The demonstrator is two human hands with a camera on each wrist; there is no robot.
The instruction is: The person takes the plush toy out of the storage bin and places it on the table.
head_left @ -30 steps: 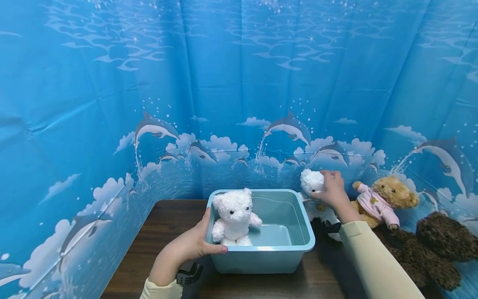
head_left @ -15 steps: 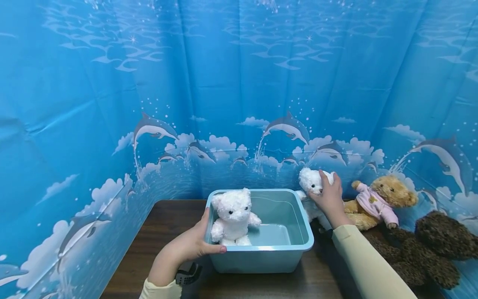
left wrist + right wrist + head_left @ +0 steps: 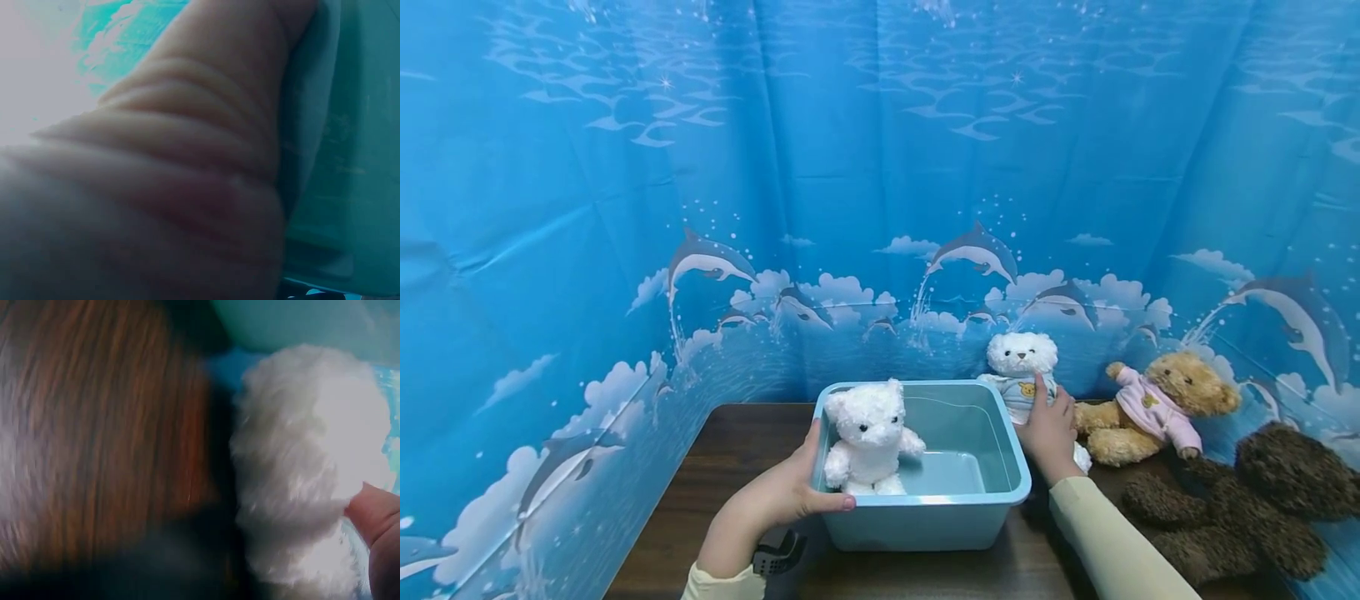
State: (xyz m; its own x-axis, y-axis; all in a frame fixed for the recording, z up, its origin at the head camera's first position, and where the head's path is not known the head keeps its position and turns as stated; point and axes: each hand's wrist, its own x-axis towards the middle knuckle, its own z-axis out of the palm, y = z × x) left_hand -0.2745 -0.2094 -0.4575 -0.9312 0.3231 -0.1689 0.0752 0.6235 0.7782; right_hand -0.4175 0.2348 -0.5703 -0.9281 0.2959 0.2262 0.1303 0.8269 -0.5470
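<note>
A white teddy bear (image 3: 867,425) sits upright at the left end of a light blue plastic bin (image 3: 925,521). My left hand (image 3: 786,487) grips the bin's left front corner, thumb along the front rim. Right of the bin, a second white teddy bear (image 3: 1021,354) in a pale blue shirt with a small bear's face on it looks toward me. My right hand (image 3: 1051,425) holds this bear around its lower body and hides part of it. In the right wrist view, the thumb (image 3: 378,515) presses into the white fur. The left wrist view is mostly filled by the blurred hand.
To the right lies a tan teddy bear (image 3: 1157,408) in a pink sweater. A dark brown plush toy (image 3: 1262,500) is nearer, at the right edge. All are on a dark wood table (image 3: 722,450), with a blue dolphin-print curtain (image 3: 850,208) behind.
My right hand has moved down from the clothed white bear's head to its body. That bear now faces forward, a little farther left. The left hand stays on the bin.
</note>
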